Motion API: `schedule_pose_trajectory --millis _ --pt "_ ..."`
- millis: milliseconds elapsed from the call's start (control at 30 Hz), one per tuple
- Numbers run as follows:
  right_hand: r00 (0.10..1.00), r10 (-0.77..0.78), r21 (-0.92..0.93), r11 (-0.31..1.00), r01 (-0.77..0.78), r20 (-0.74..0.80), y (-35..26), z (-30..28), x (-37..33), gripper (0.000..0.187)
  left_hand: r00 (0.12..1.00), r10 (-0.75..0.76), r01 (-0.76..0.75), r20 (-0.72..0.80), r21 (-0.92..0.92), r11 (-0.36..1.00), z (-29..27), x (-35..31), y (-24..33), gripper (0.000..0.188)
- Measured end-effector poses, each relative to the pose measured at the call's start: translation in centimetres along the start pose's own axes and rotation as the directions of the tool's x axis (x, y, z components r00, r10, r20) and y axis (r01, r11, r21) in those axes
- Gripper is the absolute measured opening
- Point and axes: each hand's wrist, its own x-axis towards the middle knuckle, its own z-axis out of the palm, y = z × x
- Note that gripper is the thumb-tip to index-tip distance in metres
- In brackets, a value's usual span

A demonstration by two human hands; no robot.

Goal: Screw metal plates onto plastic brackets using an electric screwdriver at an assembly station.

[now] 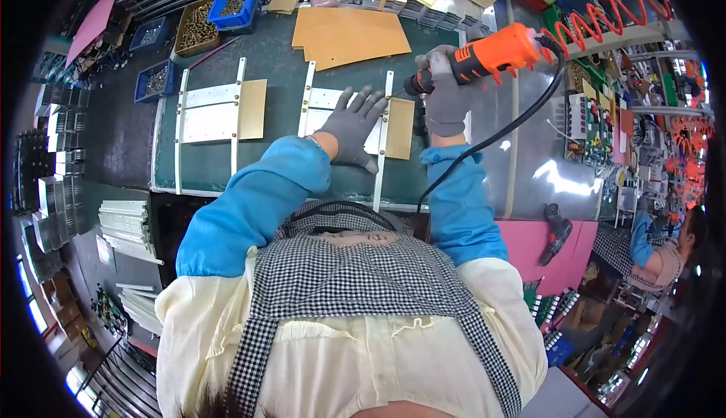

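Left hand (pixel 349 132) flat on a plate (pixel 322 106), right hand (pixel 446 100) on a power driver (pixel 495 51)

The left hand's fingers are spread over the pale metal plate, near its right strip (pixel 379 184). The right hand's fingers curl around the orange-and-black power driver, right of the plate. Left of the left fingers, a second plate (pixel 212 122) lies on the green table (pixel 204 168); beyond them lies an orange sheet (pixel 348 36).

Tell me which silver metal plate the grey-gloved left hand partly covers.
The right plate, beneath the spread left hand; the left plate lies clear of it.
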Motion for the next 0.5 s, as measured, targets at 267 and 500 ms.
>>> schedule_pose_trajectory --millis 267,500 --pt "0.986 -0.066 -0.135 0.987 0.087 0.154 0.5 2.5 -0.4 0.022 0.999 -0.018 0.017 0.030 0.024 1.000 0.1 0.2 -0.2 0.139" --pt "0.984 0.095 -0.124 0.989 -0.076 0.152 0.8 3.1 1.3 0.028 1.000 -0.013 0.013 0.011 0.008 1.000 0.0 0.1 -0.3 0.139"
